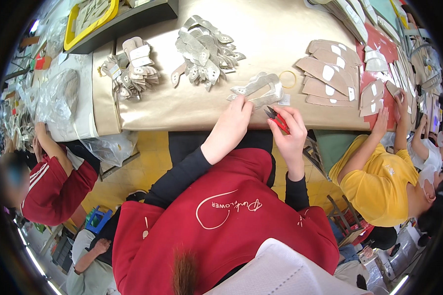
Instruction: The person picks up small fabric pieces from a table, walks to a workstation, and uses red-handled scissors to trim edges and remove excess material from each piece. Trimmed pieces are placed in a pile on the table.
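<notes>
My left hand (pixel 233 124) is at the near edge of the table, its fingertips closed on the near side of a silvery cut-out shoe piece (pixel 259 86). That piece lies flat, curved round an open middle. In my right hand (pixel 289 135) is a pair of red-handled thread snips (pixel 277 119), dark blades pointing up and left, just short of the piece. A yellow rubber band (pixel 288 79) and a small white label (pixel 284 100) lie beside the piece. Beyond it rests a heap of similar silvery pieces (pixel 202 49).
Bundled beige pieces (pixel 135 69) lie at the left, and beige panels with white patches (pixel 328 73) at the right. A yellow-rimmed bin (pixel 88 22) stands far left. Co-workers sit on both sides: one in a yellow shirt (pixel 374 182), another in a red top (pixel 59 184).
</notes>
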Demonstrator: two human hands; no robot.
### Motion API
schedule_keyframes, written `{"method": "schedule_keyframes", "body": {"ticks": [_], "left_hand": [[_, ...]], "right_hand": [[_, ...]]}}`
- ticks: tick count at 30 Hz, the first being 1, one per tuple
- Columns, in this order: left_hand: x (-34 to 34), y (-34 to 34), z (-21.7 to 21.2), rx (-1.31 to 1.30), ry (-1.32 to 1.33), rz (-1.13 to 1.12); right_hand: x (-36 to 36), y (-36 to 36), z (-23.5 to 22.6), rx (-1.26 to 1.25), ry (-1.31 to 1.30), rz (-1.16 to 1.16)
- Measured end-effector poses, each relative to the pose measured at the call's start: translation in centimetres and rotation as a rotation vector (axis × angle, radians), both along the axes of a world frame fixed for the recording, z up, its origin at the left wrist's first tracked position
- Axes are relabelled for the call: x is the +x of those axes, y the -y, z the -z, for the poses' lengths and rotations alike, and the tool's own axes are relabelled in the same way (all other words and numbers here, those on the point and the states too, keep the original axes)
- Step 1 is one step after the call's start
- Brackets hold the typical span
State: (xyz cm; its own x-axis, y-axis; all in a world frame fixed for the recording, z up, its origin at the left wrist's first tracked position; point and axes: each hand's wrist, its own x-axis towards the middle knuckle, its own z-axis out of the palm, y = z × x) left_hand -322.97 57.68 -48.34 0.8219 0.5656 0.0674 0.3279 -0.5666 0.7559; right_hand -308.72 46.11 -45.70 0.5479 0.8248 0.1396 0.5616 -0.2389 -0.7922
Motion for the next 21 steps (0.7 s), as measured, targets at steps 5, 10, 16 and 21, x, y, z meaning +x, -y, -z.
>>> {"method": "schedule_keyframes", "body": {"ticks": [5, 10, 16, 21], "left_hand": [[-0.6, -1.1, -0.2, -0.247, 0.077, -0.013], [-0.9, -1.9, -0.7, -0.323, 0.065, -0.009], [-0.8, -1.8, -0.8, -0.276, 0.064, -0.014], [-0.7, -1.5, -0.4, -0.254, 0.058, -0.032]], "right_hand": [[-0.6, -0.4, 0.3, -0.021, 0.063, -0.063], [-1.2, -1.2, 0.4, -0.086, 0.156, -0.145], [-1.3, -1.6, 0.4, -0.117, 0.202, -0.156], [-1.4, -1.8, 0.9, -0.12, 0.275, -0.172]]}}
